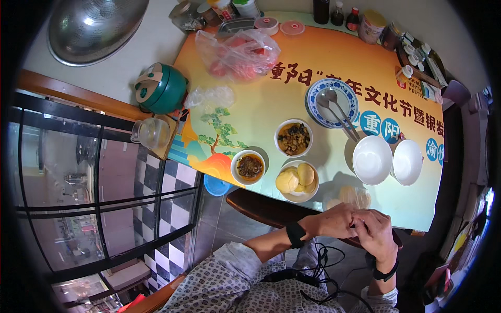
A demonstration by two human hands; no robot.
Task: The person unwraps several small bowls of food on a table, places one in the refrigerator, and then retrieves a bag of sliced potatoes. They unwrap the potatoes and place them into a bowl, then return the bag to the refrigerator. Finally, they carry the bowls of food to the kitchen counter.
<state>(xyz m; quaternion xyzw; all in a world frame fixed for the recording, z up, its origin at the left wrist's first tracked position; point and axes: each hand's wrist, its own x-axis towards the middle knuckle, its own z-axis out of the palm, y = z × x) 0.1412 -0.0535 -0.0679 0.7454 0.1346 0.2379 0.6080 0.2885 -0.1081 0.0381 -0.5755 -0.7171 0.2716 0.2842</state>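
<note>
At the table's near edge my left hand (337,220) and my right hand (373,231) meet, fingers pinched together. A clear plastic bag (354,196) with pale, rounded food inside lies just beyond them, and its gathered top runs into my fingers. The exact grip is hidden by my knuckles. Left of the bag stands a white bowl of yellow buns (296,182). Behind it is a bowl of chopped dark food (293,138), and further left a bowl of dark sauce in orange oil (249,167). Two white bowls, one (372,160) beside another (407,162), stand beyond my right hand.
Two metal spoons (332,102) rest across blue-patterned plates (313,98). A bag of red produce (238,54), a green appliance (161,88) and a glass pitcher (150,133) occupy the left side. Jars and bottles (352,19) line the back. Black cables (323,270) hang by my lap.
</note>
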